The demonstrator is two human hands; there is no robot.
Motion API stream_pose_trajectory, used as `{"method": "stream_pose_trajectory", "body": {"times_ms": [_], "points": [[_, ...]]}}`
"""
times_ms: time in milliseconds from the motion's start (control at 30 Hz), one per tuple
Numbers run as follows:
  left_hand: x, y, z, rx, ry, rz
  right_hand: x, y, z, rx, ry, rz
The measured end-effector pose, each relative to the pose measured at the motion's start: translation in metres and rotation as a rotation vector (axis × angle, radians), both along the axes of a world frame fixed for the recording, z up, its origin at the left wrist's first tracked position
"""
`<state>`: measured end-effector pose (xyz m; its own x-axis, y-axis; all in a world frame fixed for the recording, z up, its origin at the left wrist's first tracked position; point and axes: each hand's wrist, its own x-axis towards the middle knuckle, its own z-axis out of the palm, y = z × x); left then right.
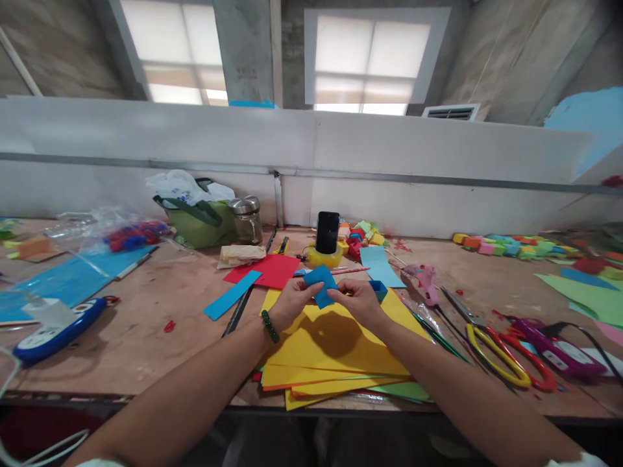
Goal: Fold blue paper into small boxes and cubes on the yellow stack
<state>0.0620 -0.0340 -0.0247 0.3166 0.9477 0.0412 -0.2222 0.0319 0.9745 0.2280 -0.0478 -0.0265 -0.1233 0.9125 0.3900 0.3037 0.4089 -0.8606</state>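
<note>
Between my two hands is a small square of blue paper (321, 285), raised over a stack of yellow paper (335, 347). My left hand (294, 299) pinches its left side, with a green bead bracelet on that wrist. On the other side, the thumb and fingers of my right hand (359, 301) pinch the square's right edge. Just behind the right hand stands a small blue folded paper box (378, 290), partly hidden. A blue paper strip (232, 295) and a red sheet (267, 271) lie to the left, and a light blue sheet (382, 267) lies behind on the right.
A phone (328, 232) stands on a yellow tape roll (324, 257). To the right are a pink glue gun (424, 283), scissors (496, 353) and a purple device (555, 347). A green bag (197, 220), a glass jar (246, 220) and a blue power strip (58, 334) are leftward.
</note>
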Motion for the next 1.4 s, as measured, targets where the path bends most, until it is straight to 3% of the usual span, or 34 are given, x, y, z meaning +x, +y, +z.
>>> {"method": "stream_pose_trajectory", "body": {"times_ms": [233, 700, 1400], "points": [[-0.0034, 0.0, 0.0008, -0.034, -0.018, -0.072, 0.0015, -0.0008, 0.0024, 0.054, -0.097, 0.011], [-0.0055, 0.0013, 0.002, -0.115, 0.007, -0.049, 0.005, -0.0008, 0.0026, -0.018, -0.132, 0.022], [-0.0055, 0.0033, -0.0029, -0.092, 0.081, -0.04, 0.0067, 0.0001, 0.0026, -0.053, -0.173, 0.011]]}}
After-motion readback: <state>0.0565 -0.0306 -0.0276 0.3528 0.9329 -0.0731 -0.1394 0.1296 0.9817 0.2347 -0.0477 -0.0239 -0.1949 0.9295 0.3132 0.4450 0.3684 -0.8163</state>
